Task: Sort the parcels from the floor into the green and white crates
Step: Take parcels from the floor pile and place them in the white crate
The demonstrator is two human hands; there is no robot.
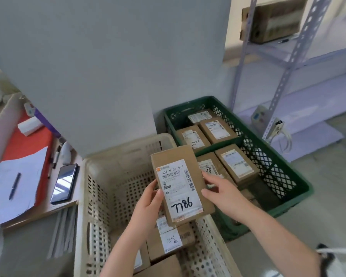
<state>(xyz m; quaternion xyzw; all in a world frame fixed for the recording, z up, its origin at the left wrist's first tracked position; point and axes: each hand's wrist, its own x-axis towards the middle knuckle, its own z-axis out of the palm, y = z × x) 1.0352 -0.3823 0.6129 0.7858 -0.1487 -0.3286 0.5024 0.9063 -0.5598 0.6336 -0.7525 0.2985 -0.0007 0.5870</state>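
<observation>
Parcel (180,182): brown cardbd w/ a white label, "7786" handwritten on it. It's held up over the far right part of the white crate (100,196), label twd the camera, a bit tilted. Left hand (150,200) grips its left edge, thumb on the label, fingers curled behind. Right hand (220,192) grips the right edge, thumb on the front, fingers wrapped round the back.

Inside the white crate, at the near end, are more labelled boxes (170,242), lying flat.

Green crate (278,176) sits on the floor just right of the white crate; can't tell if the two touch. It holds several small parcels (216,128), labels up.

Left of the white crate is a wooden desk (48,209) w/ a dark phone (64,183), a stack of papers (28,172) w/ a pen (14,185) on top, & a red mat (26,140) under them.

Right behind the white crate stands a plain grey wall panel (108,66). Further right & back from the crate is a pale metal shelf rack (288,66), w/ a taped carton (274,19) on an upper shelf. The floor (328,186) right of the crate is pale & smooth.
</observation>
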